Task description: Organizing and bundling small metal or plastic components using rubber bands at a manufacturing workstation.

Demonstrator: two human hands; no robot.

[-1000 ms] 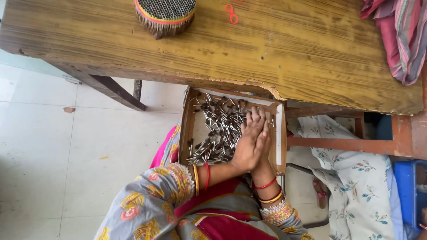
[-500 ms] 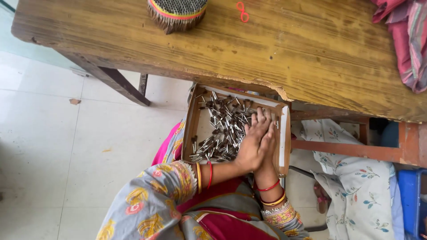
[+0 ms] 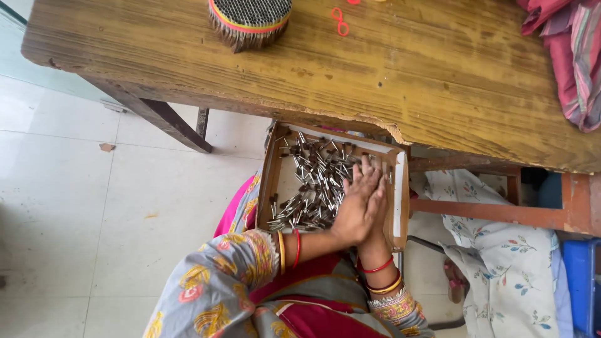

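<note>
Two hands pressed together, palm to palm, over the right half of a shallow cardboard tray (image 3: 270, 181) that sits on the person's lap, just below the near edge of a worn wooden surface (image 3: 388, 69). Left hand (image 3: 355, 206) lies on top w/ fingers stretched flat toward the far end of the tray; right hand (image 3: 377, 216) is mostly hidden under it, so can't tell if anything is pinched between them. Neither looks clenched. Small metal pins (image 3: 313, 184), dark at one end, lie in a loose heap across the tray's middle & far end, some touching the fingertips. Up on the surface stands a round brush-like bundle (image 3: 249, 19) packed tight w/ upright pieces, plus a small red loop (image 3: 341, 22) and folded striped cloth (image 3: 573, 56) at the right. Judging by the heap, most pins are still unsorted in the tray; the bundle looks full, but how much is left I can't say
</note>
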